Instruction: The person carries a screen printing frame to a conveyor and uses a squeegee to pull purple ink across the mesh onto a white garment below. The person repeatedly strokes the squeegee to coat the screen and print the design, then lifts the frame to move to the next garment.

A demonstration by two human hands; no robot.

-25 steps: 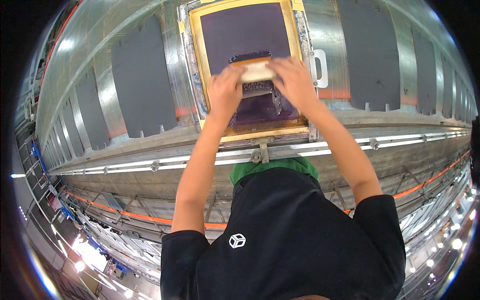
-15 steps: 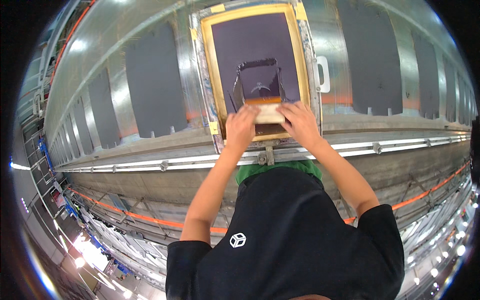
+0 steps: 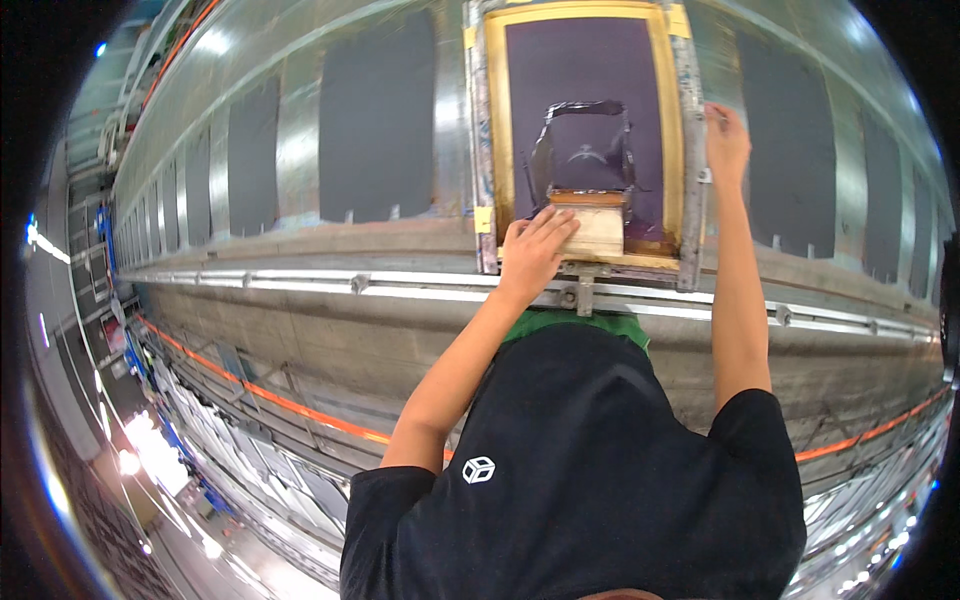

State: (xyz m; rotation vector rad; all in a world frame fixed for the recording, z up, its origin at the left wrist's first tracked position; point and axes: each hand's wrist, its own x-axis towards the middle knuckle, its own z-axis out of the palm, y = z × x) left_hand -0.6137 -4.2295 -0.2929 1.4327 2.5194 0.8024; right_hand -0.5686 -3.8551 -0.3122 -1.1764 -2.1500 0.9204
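Observation:
A squeegee with a pale wooden grip [image 3: 598, 232] and an orange-brown blade lies at the near end of a printing screen [image 3: 492, 120] with a yellow-taped frame. My left hand [image 3: 538, 250] is closed over the left part of the grip. Dark wet ink [image 3: 588, 107] rings a small, light curved mark on the purple mesh [image 3: 590, 60]. Beside the right edge of the frame, my right hand [image 3: 728, 140] is closed around the white side handle [image 3: 705, 176], which it mostly hides.
Dark grey fabric panels [image 3: 378, 120] lie in a row along the long shiny table on both sides of the screen. A metal rail [image 3: 420, 290] with clamps runs along the near edge, between my body and the screen. Behind me stretches an orange strip [image 3: 270, 395].
My right hand has left the squeegee and moved right to the frame's side handle. The left hand stays on the squeegee. The whole view has shifted, so the screen appears farther right.

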